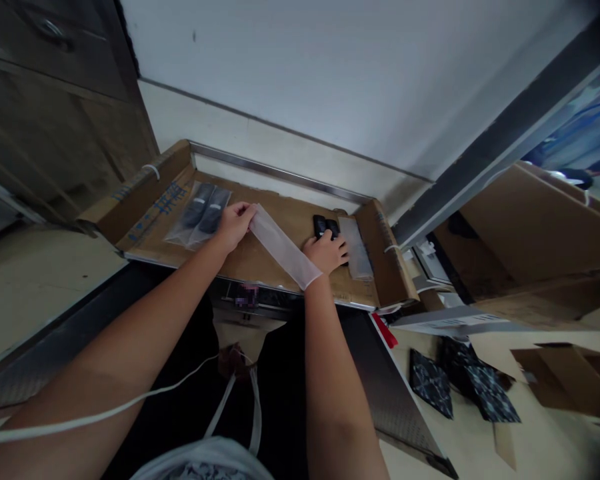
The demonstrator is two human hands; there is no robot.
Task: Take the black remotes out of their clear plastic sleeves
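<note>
My left hand [236,225] pinches one end of a long, narrow frosted plastic bag [283,247]. The bag slants down to the right, and its other end lies against my right wrist. Over a pair of small black objects [320,224] rests my right hand [329,253], fingers spread and touching them; their kind is unclear and the hand partly covers them. Just left of my left hand lies a clear bag holding dark, elongated items [200,210] with white labels. A stack of flat frosted bags [355,248] sits right of my right hand.
Everything lies in a shallow cardboard tray [253,267] with raised sides, against a pale panel [280,137]. A white cable [105,413] crosses my left forearm. Dark patterned packages [480,383] and an open cardboard box [570,373] are at the lower right.
</note>
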